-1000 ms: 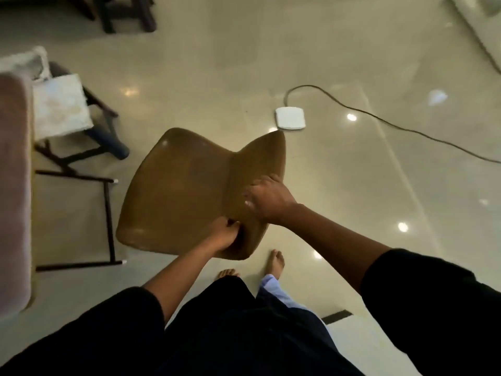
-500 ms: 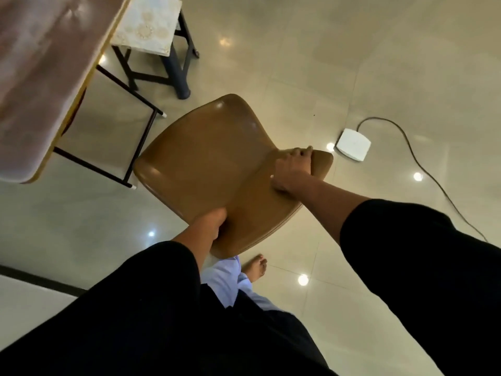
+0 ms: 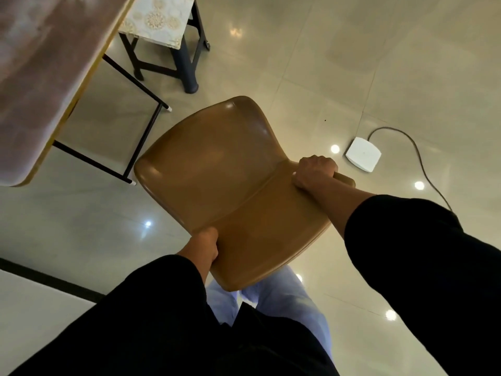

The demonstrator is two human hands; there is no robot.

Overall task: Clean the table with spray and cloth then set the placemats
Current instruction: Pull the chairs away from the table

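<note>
From the head camera, a tan moulded plastic chair (image 3: 230, 180) sits at the centre of the frame over a glossy beige tiled floor (image 3: 352, 63). The right hand (image 3: 314, 170) is clenched over the chair's far edge, knuckles up; the left hand (image 3: 206, 244) grips the near edge, fingers tucked underneath. The table with a pinkish-brown top and yellow rim (image 3: 40, 77) fills the upper left corner — black legs beneath it, just beside the chair. Past it stands a stool with a floral cover (image 3: 154, 20). A white flat box (image 3: 363, 154) with a dark cable (image 3: 423, 164) lies on the floor near the right hand.
</note>
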